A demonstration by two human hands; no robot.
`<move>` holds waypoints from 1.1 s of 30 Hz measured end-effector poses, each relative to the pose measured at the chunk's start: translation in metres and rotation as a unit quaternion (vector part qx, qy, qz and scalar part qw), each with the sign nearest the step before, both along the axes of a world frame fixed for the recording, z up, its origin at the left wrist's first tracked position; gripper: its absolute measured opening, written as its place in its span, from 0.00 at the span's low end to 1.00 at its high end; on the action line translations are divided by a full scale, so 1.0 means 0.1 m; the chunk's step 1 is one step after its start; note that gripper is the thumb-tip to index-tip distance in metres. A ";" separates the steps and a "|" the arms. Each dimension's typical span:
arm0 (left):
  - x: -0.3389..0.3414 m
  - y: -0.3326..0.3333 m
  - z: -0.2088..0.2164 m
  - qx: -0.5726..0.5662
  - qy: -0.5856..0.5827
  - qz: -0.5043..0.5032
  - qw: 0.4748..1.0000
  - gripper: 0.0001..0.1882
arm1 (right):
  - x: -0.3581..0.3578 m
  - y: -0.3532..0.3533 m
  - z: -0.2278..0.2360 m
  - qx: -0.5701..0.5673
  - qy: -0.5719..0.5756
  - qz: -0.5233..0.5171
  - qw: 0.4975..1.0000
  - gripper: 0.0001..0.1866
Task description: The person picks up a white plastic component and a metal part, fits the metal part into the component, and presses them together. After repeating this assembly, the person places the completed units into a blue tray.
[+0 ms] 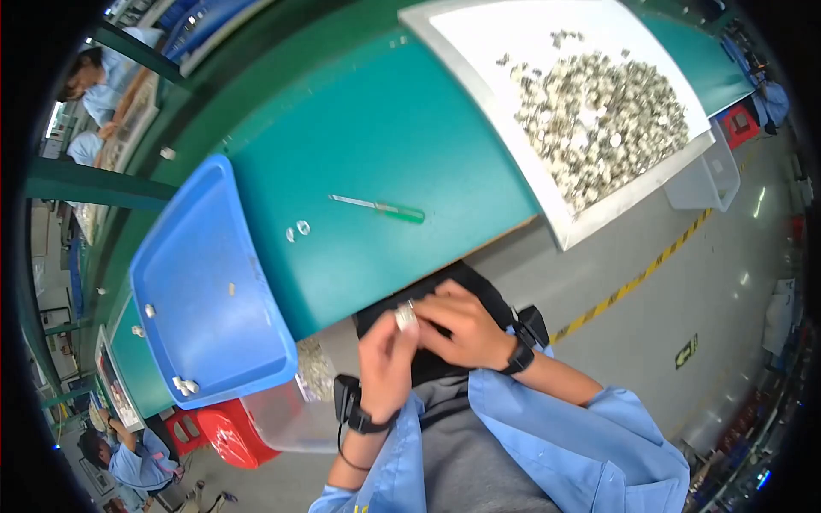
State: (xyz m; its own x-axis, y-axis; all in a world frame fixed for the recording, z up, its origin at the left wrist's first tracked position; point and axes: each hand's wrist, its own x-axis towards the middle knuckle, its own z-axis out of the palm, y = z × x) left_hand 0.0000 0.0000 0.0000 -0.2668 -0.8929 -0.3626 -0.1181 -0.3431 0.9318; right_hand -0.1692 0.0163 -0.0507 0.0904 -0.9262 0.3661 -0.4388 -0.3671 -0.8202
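Note:
Close in front of my body, past the table's near edge, my left hand [386,366] pinches a small white block-shaped part [405,318] between thumb and fingers. From the other side my right hand [469,327] comes up against it, fingers curled and closed. A small shiny bit shows at the top of the part, by the right fingertips; whatever else those fingers hold is hidden. On the green table [359,111] lies a screwdriver [399,212] with a green handle. Left of it are two small clear rings [298,231].
A blue tray [205,282] with several small white parts stands at left. A pale shallow tray [479,94] at far right carries a heap of small white-and-metal parts [599,128]. Below the table are a clear bin [282,419] and a red stool [229,434]. Other people sit farther off.

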 end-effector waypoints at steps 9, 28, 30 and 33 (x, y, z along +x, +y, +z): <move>0.03 -1.92 1.18 -0.528 -0.200 -0.048 0.824 0.11 | -0.82 0.25 0.68 -0.079 -0.019 -0.008 0.997 0.13; 0.16 -3.54 0.81 -0.502 -0.417 -0.077 0.754 0.25 | -2.34 -0.66 0.94 0.003 0.347 -0.310 0.885 0.14; 0.65 -3.07 1.03 -0.491 -0.448 -0.066 0.744 0.22 | -2.41 -0.70 0.87 0.024 0.389 -0.279 0.877 0.13; 1.68 -2.54 1.06 -0.440 -0.483 0.012 0.757 0.13 | -2.45 -0.82 0.85 0.081 0.376 -0.256 0.887 0.10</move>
